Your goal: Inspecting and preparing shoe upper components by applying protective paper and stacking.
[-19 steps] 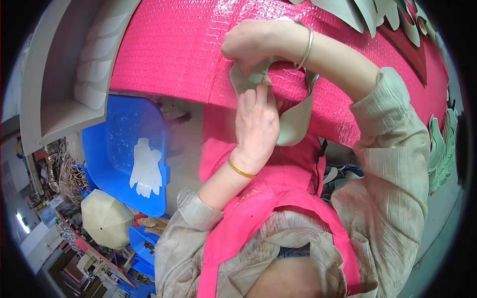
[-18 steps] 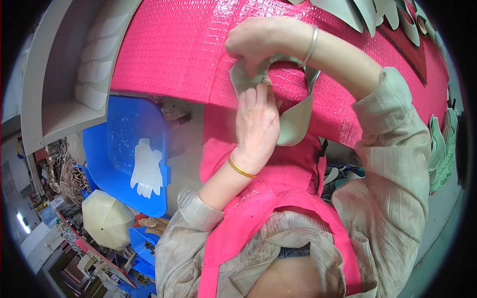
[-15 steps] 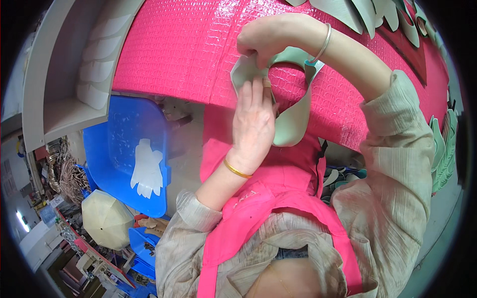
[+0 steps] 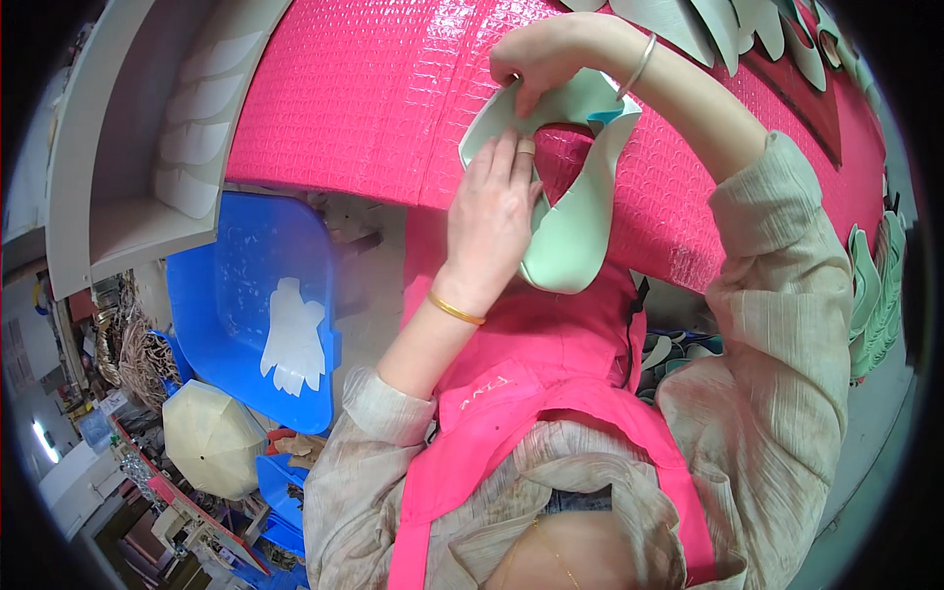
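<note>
Overhead, a pink textured sheet is covering the work surface and filling most of the upper view. One pale shelf unit is standing to the left — stacked pale cut pieces are lying inside it. Below that, one blue plastic tray is holding a single white glove-shaped piece. One beige folded umbrella is lying lower left among clutter too small to tell apart. Along the right edge a row of pale green cut pieces is lying stacked; more grey-green pieces are lying at the top — their count cannot be read.

Centre frame, one mint-green shoe-upper piece is being held over the pink sheet's near edge, curled into a loop. The left hand is lying against its inner edge, fingers extended and pressed on the material, a gold bangle at the wrist. The right hand is pinching the upper rim of the piece, fingers closed on it, a silver bangle on the wrist. The right forearm is crossing in front of the pink sheet and hiding part of it.
</note>
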Motion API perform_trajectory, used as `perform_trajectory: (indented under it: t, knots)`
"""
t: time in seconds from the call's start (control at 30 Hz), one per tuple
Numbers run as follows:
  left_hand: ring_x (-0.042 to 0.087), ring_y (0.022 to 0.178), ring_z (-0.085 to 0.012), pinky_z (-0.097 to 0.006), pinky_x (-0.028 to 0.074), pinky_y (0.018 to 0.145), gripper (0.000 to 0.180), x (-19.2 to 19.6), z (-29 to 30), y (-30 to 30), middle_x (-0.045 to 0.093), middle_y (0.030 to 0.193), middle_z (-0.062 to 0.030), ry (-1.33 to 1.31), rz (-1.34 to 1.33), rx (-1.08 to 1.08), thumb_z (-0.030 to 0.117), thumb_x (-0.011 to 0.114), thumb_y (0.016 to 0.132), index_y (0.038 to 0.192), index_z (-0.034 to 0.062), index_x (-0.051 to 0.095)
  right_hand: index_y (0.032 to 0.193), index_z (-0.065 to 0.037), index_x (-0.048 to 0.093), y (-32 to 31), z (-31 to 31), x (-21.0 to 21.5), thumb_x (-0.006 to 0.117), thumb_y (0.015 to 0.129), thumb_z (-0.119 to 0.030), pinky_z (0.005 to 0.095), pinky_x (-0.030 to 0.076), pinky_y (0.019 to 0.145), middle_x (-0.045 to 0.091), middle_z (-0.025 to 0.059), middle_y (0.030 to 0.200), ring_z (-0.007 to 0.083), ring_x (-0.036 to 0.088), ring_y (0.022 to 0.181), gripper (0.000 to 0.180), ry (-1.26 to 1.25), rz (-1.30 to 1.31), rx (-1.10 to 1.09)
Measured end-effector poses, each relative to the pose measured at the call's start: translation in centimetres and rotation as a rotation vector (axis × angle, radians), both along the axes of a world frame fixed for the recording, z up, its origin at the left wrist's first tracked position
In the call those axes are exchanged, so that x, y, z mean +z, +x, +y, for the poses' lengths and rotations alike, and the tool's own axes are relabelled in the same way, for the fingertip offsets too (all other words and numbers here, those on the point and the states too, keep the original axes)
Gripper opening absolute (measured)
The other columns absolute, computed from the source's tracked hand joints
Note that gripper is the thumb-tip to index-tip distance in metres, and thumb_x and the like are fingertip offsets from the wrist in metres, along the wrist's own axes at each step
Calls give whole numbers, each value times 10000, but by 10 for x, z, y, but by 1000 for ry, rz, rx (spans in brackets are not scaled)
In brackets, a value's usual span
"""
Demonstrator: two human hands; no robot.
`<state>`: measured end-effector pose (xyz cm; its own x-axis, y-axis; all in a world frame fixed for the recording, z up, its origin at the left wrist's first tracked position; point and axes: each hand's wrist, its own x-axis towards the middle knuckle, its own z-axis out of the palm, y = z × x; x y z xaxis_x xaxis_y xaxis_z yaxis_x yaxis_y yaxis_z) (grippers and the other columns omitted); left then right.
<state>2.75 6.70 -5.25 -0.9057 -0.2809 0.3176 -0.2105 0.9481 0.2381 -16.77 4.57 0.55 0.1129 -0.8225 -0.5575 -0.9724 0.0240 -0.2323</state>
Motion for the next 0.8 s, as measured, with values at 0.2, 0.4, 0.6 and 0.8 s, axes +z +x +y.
perform_trajectory:
  t: [0.2, 0.4, 0.6, 0.8]
  knots:
    - [482, 994, -263, -345, 407, 856, 404, 15, -5, -16, 497, 1117, -144, 129, -220, 13, 195, 568, 772, 1112, -16, 506, 889, 7, 625, -7, -1, -12, 708, 645, -245, 376, 478, 610, 621, 167, 770, 288, 608, 694, 360, -35, -49, -106]
    - [488, 894, -247, -317, 425, 801, 335, -10, -16, -15, 513, 969, -118, -54, 155, -76, 180, 575, 760, 1026, -21, 547, 899, 9, 621, -13, 11, 2, 697, 658, -232, 378, 478, 634, 627, 169, 805, 288, 611, 721, 349, 73, 2, -139]
    - [495, 978, -270, -344, 430, 846, 344, 5, -20, -19, 531, 1062, -121, 133, -57, -84, 157, 582, 772, 1085, 22, 547, 934, 4, 616, -20, 3, -7, 674, 687, -230, 366, 470, 667, 627, 171, 833, 287, 605, 752, 345, 62, -31, -166]
    - [521, 905, -249, -333, 450, 798, 322, -7, -32, -28, 549, 964, -100, 92, 228, -201, 156, 599, 752, 1040, 15, 571, 963, 0, 612, -29, 15, -19, 660, 709, -263, 346, 462, 682, 629, 159, 854, 261, 605, 774, 369, -15, -63, -252]
